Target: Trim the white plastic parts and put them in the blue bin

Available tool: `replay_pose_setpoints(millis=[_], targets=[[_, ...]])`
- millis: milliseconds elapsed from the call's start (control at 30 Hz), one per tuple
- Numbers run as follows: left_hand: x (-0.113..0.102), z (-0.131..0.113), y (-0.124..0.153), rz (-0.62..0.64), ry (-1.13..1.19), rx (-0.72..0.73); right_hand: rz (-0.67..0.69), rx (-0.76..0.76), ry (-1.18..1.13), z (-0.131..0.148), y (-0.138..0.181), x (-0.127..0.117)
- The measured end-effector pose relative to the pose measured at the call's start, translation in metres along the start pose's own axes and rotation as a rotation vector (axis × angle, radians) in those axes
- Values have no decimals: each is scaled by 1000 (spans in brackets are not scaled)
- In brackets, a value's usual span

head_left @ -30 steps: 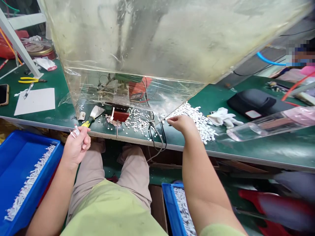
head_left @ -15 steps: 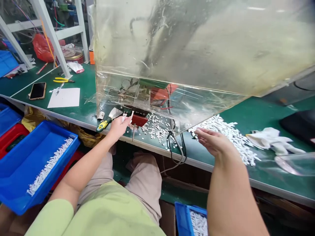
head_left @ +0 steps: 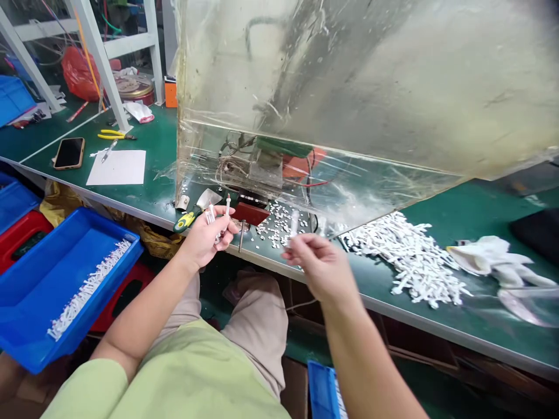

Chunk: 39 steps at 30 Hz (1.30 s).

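The right hand (head_left: 323,267) has moved from the pile of white pieces (head_left: 406,256) on the surface (head_left: 441,203) toward the red block (head_left: 253,215), now pinching one blurred piece (head_left: 294,223). The left hand (head_left: 209,237) stays beside the block, clasping several white sticks (head_left: 227,205), apart from the right.

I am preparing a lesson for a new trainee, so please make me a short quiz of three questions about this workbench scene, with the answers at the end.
1. True or false: the left hand holds nothing.
2. Which thing lies partly on the paper sheet? A) a pen B) a ruler C) a hammer
3. Fill in: from the wearer's view, the white glove lies to the ____ of the pile of small white parts.

Key:
1. False; slender white pieces stick up from its fingers.
2. A
3. right
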<state>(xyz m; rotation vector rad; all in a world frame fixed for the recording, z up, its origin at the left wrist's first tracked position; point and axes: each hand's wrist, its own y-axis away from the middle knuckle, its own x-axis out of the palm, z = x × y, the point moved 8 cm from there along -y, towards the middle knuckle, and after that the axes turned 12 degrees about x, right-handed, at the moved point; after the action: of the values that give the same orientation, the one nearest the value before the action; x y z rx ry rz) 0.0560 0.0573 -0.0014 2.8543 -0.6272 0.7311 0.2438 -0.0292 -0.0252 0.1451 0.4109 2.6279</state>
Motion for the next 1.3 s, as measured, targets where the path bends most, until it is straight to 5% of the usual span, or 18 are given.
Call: replay_pose_setpoints(millis=[100, 233, 967, 1167, 1300], targets=[[-1, 1, 1, 5, 56, -16, 151, 78, -18, -11, -7, 52], [-7, -4, 4, -20, 45, -3, 189, 121, -110, -10, -26, 83], [-20, -4, 9, -67, 40, 10, 169, 240, -290, -19, -52, 101], [-24, -9, 9, -68, -12, -2, 245, 202, 4, -2, -38, 77], [-43, -20, 3, -137, -59, 49, 136, 169, 642, 8, -45, -2]])
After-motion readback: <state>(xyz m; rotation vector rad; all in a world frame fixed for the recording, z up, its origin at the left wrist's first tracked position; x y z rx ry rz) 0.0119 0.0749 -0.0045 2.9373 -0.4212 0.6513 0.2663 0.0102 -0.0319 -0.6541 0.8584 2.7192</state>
